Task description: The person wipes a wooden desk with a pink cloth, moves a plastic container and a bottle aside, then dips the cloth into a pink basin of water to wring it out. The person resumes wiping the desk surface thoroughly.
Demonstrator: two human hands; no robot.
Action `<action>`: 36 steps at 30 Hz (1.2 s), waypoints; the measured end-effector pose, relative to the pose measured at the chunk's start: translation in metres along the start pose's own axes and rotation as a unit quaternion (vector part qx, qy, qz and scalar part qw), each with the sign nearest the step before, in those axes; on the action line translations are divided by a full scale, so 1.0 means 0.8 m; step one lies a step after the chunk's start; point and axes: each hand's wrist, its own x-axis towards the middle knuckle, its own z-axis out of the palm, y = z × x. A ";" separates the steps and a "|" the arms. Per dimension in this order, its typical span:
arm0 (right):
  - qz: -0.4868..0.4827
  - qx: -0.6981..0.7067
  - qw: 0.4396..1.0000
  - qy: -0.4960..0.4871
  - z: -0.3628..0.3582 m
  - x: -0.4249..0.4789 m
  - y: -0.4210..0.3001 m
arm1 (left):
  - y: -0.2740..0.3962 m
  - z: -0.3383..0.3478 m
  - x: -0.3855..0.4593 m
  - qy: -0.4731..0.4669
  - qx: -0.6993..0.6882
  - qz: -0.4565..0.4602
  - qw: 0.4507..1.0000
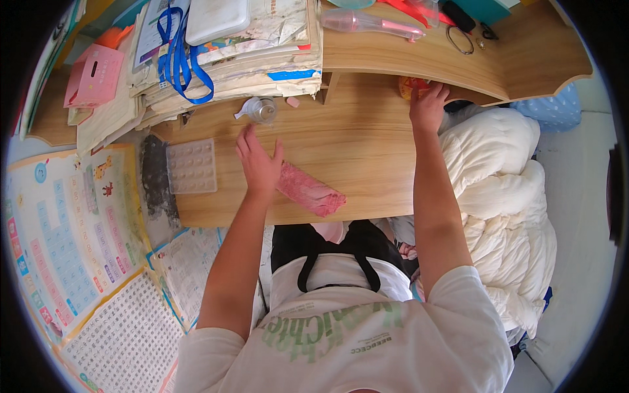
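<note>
My left hand hovers or rests over the wooden desk with its fingers apart and nothing in them. Just beyond its fingertips is a small clear container with a white spout-like part. Beside the thumb lies a folded pink cloth. At the far right of the desk, my right hand reaches to the shelf's front edge. Its thumb and fingers are at a red and yellow packaged item, partly hidden by the hand and shelf; whether they grip it is unclear.
A clear plastic tray with round hollows lies at the desk's left. A small pink block is near the paper stack. The raised shelf holds a pink transparent tool. A white quilt borders the right.
</note>
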 end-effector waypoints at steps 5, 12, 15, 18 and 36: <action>0.050 -0.017 0.999 -0.014 -0.033 -0.019 -0.033 | 0.000 0.027 0.072 0.029 -0.013 -0.031 0.999; 0.042 0.006 0.990 -0.135 -0.085 -0.139 -0.023 | -0.049 0.055 0.092 0.003 -0.053 -0.085 0.995; 0.014 -0.016 0.986 -0.164 -0.090 -0.217 0.023 | -0.021 0.044 0.058 -0.001 -0.066 -0.062 0.996; -0.006 -0.016 0.982 -0.188 -0.090 -0.268 0.048 | 0.039 0.031 0.002 -0.042 -0.095 -0.038 0.994; -0.020 -0.004 0.991 -0.130 -0.064 -0.295 0.062 | 0.285 0.266 0.144 -0.114 -0.101 0.127 0.980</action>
